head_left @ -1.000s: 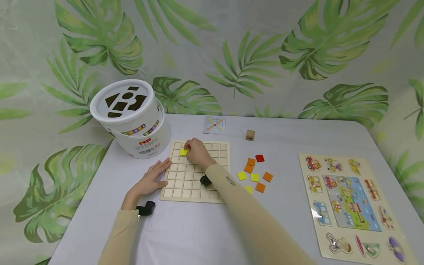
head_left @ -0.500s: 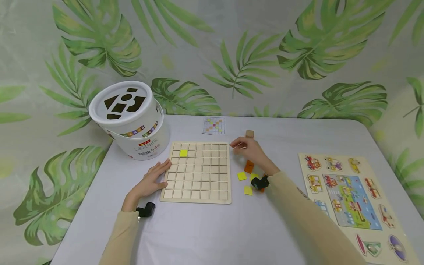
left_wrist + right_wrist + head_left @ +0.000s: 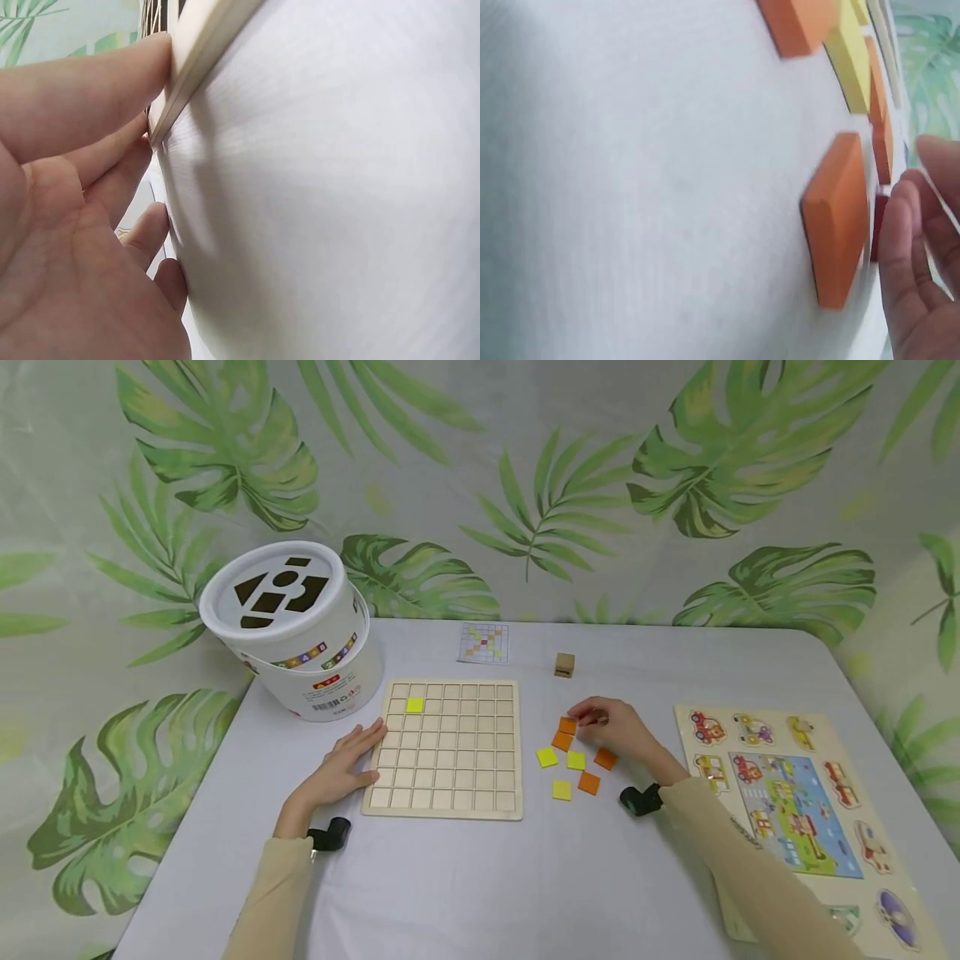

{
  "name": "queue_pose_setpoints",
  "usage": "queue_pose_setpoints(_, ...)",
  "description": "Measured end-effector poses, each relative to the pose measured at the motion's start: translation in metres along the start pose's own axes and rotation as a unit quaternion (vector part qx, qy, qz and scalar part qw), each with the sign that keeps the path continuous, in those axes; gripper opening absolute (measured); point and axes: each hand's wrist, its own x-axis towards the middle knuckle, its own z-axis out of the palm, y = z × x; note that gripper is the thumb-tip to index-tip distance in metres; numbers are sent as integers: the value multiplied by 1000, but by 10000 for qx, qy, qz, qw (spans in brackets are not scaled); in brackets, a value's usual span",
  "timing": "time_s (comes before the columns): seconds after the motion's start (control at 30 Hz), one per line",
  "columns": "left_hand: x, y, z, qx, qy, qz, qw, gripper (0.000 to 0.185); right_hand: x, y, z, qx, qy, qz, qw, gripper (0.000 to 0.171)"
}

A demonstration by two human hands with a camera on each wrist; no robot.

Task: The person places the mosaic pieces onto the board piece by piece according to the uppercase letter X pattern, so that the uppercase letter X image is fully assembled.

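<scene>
My left hand (image 3: 341,768) rests at the left edge of a wooden grid board (image 3: 450,760), fingers extended; in the left wrist view its fingers touch the board's side (image 3: 196,60). One yellow tile (image 3: 415,705) sits in a square of the board's second row. My right hand (image 3: 618,727) is over the loose tiles right of the board, fingers loosely bent. Close by its fingertips lies a red tile (image 3: 880,225), mostly covered by the hand in the head view. An orange tile (image 3: 836,225) lies nearer the wrist camera.
Several orange tiles (image 3: 588,783) and yellow tiles (image 3: 562,790) lie right of the board. Behind are a pattern card (image 3: 483,643) and a small wooden block (image 3: 565,665). A white bucket (image 3: 330,685) stands back left; a picture puzzle (image 3: 795,810) lies at right, partly under the right sleeve.
The right hand has let go of the yellow tile on the board and moved right to the loose tiles by the red one. The left hand has stayed at the board's edge.
</scene>
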Motion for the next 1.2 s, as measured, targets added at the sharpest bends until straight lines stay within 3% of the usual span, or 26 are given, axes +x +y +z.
queue_pose_setpoints(0.27, -1, 2, -1, -131, 8, 15, 9999, 68, 2, -10, 10, -811, 64, -307, 9962, 21)
queue_pose_setpoints(0.63, -1, -1, 0, -92, 29, 21, 10000, 68, 8, -18, 12, -807, 136, -555, 9951, 22)
queue_pose_setpoints(0.97, -1, -3, 0, -128, 2, 46, 9999, 68, 48, -49, 42, -594, 6, -1156, 9915, 21)
queue_pose_setpoints(1.2, 0, -4, 0, -145, 19, 6, 9999, 68, 74, -72, 69, -614, -342, -1208, 9902, 20)
